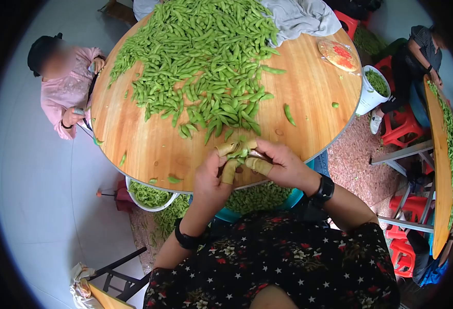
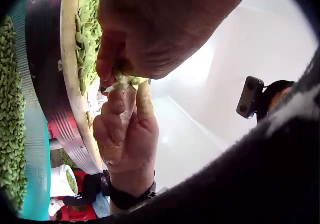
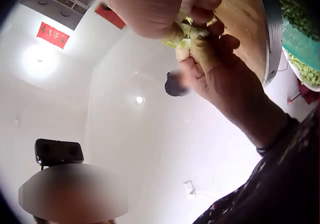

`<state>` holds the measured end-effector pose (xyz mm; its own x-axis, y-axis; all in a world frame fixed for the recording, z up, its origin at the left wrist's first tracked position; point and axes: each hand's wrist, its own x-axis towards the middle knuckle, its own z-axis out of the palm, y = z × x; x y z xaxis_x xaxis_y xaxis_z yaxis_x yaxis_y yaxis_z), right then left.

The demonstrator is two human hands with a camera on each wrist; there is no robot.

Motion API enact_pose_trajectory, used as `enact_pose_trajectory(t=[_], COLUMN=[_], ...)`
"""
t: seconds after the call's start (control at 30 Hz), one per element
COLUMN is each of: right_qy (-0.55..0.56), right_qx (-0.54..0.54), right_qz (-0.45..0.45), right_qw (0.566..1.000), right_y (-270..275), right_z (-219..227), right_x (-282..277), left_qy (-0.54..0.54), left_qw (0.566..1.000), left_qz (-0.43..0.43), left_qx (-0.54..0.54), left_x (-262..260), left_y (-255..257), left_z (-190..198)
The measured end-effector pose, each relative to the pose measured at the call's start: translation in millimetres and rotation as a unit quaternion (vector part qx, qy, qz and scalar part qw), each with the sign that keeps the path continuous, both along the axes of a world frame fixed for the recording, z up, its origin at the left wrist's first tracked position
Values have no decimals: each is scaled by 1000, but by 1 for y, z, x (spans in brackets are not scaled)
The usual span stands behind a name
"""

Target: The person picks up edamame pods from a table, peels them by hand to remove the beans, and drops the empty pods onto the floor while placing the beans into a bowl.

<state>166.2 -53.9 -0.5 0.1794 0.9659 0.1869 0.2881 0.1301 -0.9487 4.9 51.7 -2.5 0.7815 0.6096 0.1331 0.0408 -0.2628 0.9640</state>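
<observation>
Two-handed grip: left hand (image 1: 211, 180) and right hand (image 1: 287, 166) pinch edamame (image 1: 243, 153) at near edge of table (image 1: 149, 159), fingers curled nearly closed to steady it.

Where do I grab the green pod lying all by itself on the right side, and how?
I'd pinch the lone pod across its middle, coming down from above, thumb and finger on its two long sides. It's long, thin and lying on the table, with bare wood on both sides, so fingertips should fit.
</observation>
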Motion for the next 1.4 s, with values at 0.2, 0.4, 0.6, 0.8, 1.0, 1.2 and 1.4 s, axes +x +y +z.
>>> enact_pose_trajectory(t=[0.2,0.4,0.6,0.8,1.0,1.2,1.4], right_qy=[256,97,-252,-339,-84,-58,34], right_qx=[-74,0,15,-91,-25,27,-55], right_qz=[-12,-43,-40,-38,-75,-58,-82], right_qw=[964,994,967,935,993,996,995], right_y=[-4,-5,-7,-9,-9,-4,0], right_z=[-4,-6,9,18,-8,-2,-13], right_x=[-6,0,-5,-4,12,2,-6], left_qy=[5,-36,-65,-12,-88,-70,-77], left_qw=[967,931,996,990,990,995,995], left_qz=[48,46,35,52,74,63,59], left_qx=[251,360,-52,127,-85,-23,-31], left_x=[5,6,8,-2,-5,-3,-7], left_y=[-9,-10,-11,-13,-1,-9,-17], left_z=[-1,15,1,-1,-1,3,7])
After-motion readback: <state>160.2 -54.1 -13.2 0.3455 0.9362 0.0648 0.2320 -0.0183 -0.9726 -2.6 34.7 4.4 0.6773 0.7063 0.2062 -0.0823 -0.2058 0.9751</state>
